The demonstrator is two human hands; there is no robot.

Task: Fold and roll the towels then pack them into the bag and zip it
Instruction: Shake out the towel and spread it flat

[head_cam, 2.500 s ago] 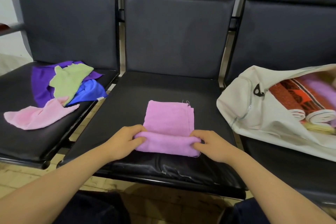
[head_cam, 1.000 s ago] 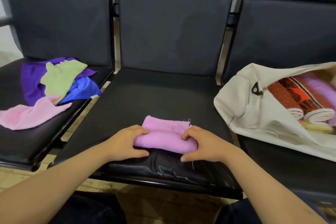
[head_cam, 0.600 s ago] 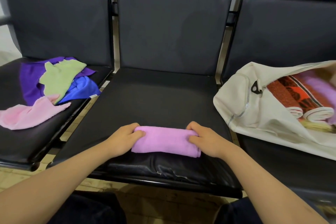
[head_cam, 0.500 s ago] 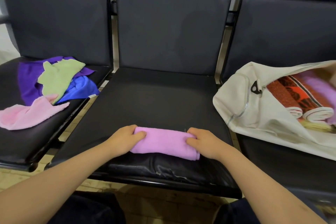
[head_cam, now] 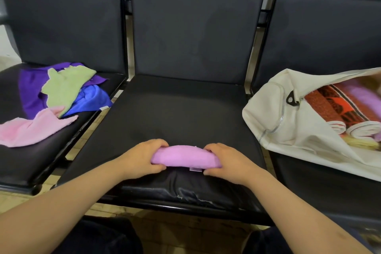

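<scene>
A pink-purple towel (head_cam: 185,155) lies rolled into a tight tube near the front of the middle seat (head_cam: 177,109). My left hand (head_cam: 142,158) grips its left end with fingers curled over the top. My right hand (head_cam: 224,162) grips its right end the same way. On the right seat a cream bag (head_cam: 288,128) lies on its side with its zip open. Inside it are rolled towels (head_cam: 338,109), orange patterned and purple ones. Loose towels lie on the left seat: a purple one (head_cam: 31,88), a green one (head_cam: 64,86), a blue one (head_cam: 92,99) and a light pink one (head_cam: 31,129).
Three black padded seats stand in a row with metal posts between their backrests. The middle seat's front edge (head_cam: 185,194) has torn, wrinkled covering. The bag's black zip puller (head_cam: 292,99) hangs at the opening's left end. Tiled floor shows below the seats.
The flat folded towel has been rolled up from its near edge into a full tube. Both hands then drew the roll back towards the seat's front and gripped its ends.
</scene>
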